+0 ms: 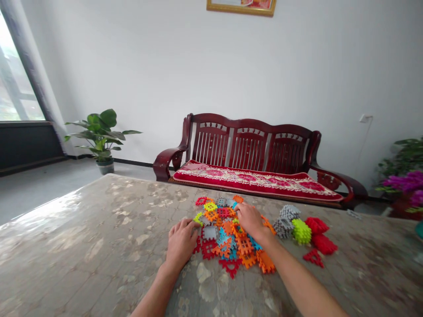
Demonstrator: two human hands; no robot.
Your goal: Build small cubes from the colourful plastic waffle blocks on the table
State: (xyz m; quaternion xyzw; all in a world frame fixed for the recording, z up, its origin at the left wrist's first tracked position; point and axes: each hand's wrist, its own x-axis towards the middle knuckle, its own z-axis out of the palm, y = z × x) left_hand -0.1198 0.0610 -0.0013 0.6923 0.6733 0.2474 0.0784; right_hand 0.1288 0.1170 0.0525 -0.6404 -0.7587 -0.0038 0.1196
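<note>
A pile of flat plastic interlocking tiles with toothed edges lies on the table, in orange, red, blue, grey and yellow-green. My left hand (181, 240) rests at the pile's left edge, fingers loosely stretched out, its fingertips by a yellow-green tile (198, 218). Over the far right part of the pile is my right hand (250, 218). Its fingers are bent down together among the tiles, close to a small blue tile (235, 204); what they grip, if anything, is hidden. A grey square tile (209, 233) and an orange tile (244, 245) lie between the hands.
Right of the pile sit grey stacked tiles (283, 228), a yellow-green cluster (302, 231), red clusters (324, 244) and a red triangular tile (313, 258). A patterned cover spreads over the table (99, 246). Behind stands a wooden bench (249, 149); a potted plant (105, 136) is at left.
</note>
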